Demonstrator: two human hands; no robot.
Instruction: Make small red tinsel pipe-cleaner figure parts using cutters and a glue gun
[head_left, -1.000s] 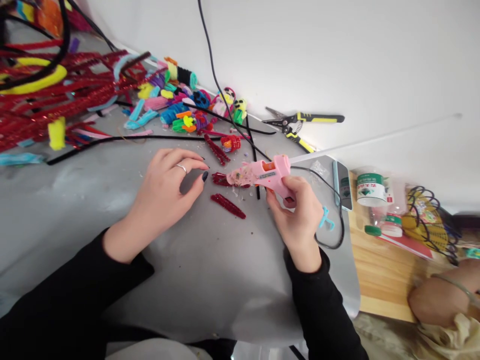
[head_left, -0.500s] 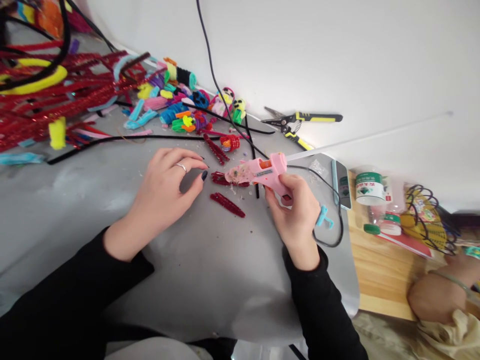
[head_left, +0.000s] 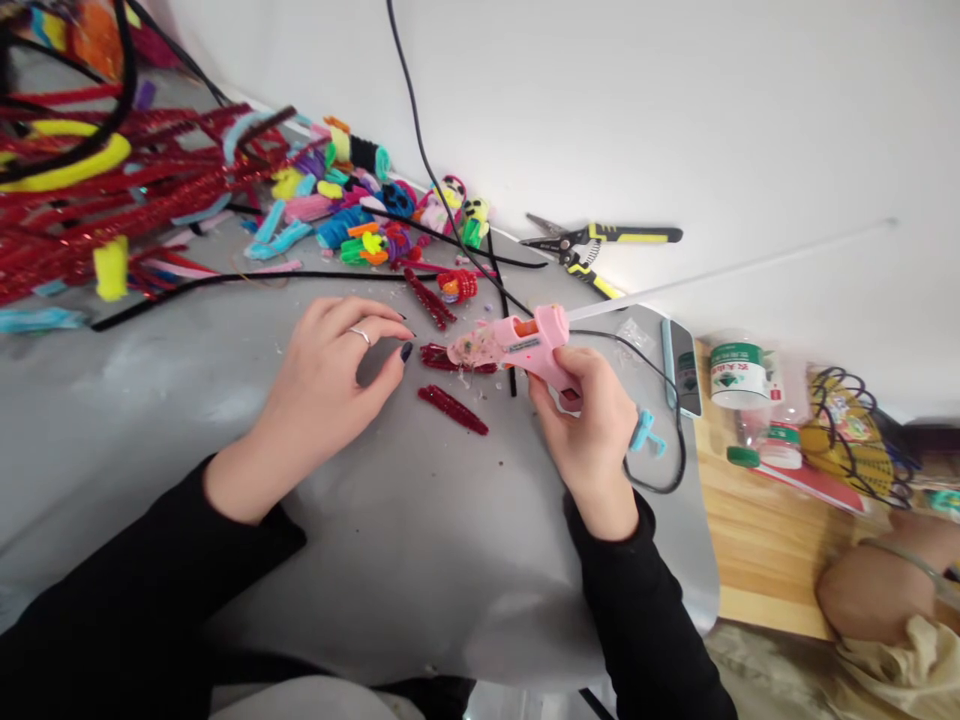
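Observation:
My right hand [head_left: 592, 425] grips a pink glue gun [head_left: 517, 345], its nozzle pointing left at a short red glitter pipe-cleaner piece [head_left: 442, 358] on the grey table [head_left: 420, 540]. A second red piece [head_left: 453, 409] lies just below it. My left hand [head_left: 330, 385] rests on the table with the fingers curled and the fingertips touching the surface next to the left end of the upper piece. It wears a ring and holds nothing that I can see.
A heap of red glitter pipe cleaners [head_left: 97, 200] fills the far left. Small coloured pipe-cleaner figures [head_left: 375, 215] lie behind. Yellow-handled cutters [head_left: 600, 245], a phone [head_left: 681, 365], a green-capped jar [head_left: 739, 380] and black cords [head_left: 660, 470] are at the right. Another person's arm [head_left: 877, 590] shows at the lower right.
The glue gun has shifted slightly left and up, its nozzle nearer the upper red piece. My left hand has stayed where it was.

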